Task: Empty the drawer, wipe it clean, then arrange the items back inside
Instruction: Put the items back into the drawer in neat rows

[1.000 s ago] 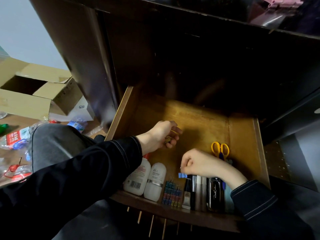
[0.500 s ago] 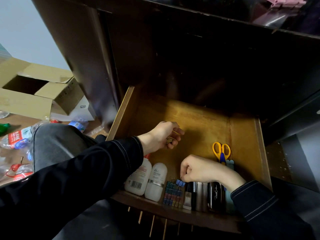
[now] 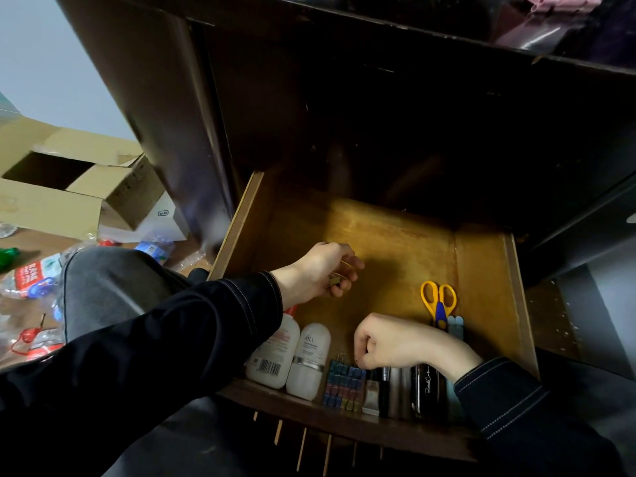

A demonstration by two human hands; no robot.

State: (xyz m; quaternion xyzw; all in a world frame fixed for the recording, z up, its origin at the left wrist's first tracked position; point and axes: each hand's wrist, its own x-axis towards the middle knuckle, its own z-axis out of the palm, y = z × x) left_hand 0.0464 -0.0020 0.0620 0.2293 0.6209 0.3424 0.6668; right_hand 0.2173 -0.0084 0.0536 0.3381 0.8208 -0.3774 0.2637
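Two grips share the work in the drawer (image 3: 395,242): our left grip (image 3: 318,270) holds spare clips (image 3: 334,279) as a supply, our right grip (image 3: 385,342) pinches one binder clip (image 3: 357,360) into the front row (image 3: 344,385).

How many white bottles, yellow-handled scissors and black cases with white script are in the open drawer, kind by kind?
White bottles: 2
Scissors: 1
Black case: 1
Total: 4
Binder clips: packed too tightly to count, so left out.
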